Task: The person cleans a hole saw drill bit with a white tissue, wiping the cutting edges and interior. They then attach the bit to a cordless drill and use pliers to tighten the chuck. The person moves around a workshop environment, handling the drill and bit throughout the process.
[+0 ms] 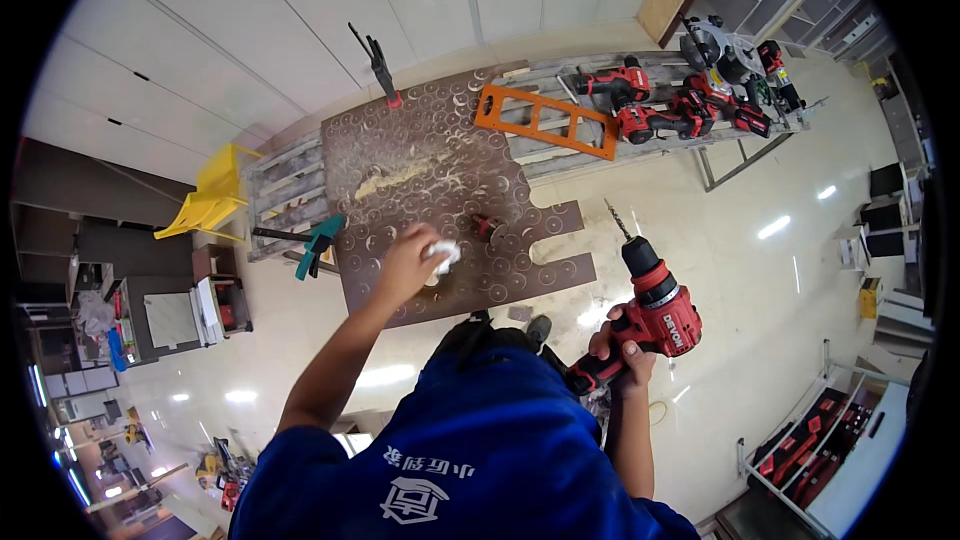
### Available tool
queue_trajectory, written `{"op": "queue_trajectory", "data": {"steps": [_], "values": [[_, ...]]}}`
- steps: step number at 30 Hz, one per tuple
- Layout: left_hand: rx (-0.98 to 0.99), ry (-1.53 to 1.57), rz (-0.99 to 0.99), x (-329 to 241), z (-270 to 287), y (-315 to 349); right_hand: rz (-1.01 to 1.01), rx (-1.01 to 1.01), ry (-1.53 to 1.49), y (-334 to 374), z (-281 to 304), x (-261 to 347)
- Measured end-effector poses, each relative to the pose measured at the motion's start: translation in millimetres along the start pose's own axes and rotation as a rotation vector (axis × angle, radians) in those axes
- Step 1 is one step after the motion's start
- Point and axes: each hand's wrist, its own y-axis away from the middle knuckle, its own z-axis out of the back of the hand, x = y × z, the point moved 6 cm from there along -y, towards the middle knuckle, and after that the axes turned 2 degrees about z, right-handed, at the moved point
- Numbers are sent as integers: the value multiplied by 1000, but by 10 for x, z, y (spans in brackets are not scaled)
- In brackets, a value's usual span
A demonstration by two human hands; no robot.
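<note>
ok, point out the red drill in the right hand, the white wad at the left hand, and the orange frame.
Red drill (670,324): head view, on its motor housing.
White wad (446,257): head view, on its blurred visible part.
Orange frame (535,118): head view, on a crossbar.

Watching remotely, I count two bare hands (405,260), one held red drill (668,318) and one white wad (445,257). I also count one brown board (398,302), one orange frame (535,119) and two clamps (321,237).
</note>
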Motion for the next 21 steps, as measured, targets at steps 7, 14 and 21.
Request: {"op": "queue_trajectory", "data": {"steps": [7,14,21], "values": [[141,-5,-29,242,-563,-895,-22,-230,167,138,-116,-428],[323,-102,-282,80,-642,-749,-90,-255,207,65,-153,-571],[631,-295,-165,208,-784,-858,-228,-130,206,-96,148,-772]]}}
